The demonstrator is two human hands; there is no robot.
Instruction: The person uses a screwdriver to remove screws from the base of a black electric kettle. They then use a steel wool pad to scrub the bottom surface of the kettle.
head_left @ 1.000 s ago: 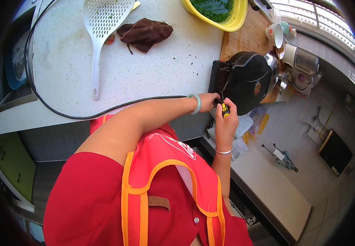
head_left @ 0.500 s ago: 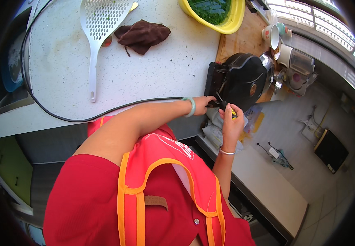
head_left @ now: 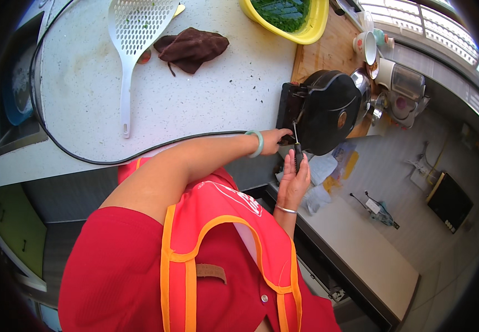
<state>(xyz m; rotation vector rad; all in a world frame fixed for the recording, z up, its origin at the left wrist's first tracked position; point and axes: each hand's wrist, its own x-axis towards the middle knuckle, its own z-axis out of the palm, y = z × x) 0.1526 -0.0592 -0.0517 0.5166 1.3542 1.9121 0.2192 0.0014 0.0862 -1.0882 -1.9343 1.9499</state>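
From where I stand, the person's right hand (head_left: 294,185), a silver bangle (head_left: 286,209) at its wrist, has its fingers nearly straight along the handle of a screwdriver (head_left: 299,150), holding it; the screwdriver points up and away, its thin shaft at the near end of a rounded black appliance (head_left: 332,110), though I can't tell whether its tip is seated; the left hand (head_left: 273,141), below a pale green bangle (head_left: 258,144), has its fingers at the appliance's near corner, and I can't tell whether they grip anything; the appliance sits by the right edge of the speckled white counter (head_left: 212,99); a black cable (head_left: 206,134) curves along the counter's near side; farther back lie a brown cloth (head_left: 195,50) and a white slotted skimmer (head_left: 126,83), with a yellow basin (head_left: 307,39) of chopped greens (head_left: 281,14) beyond.
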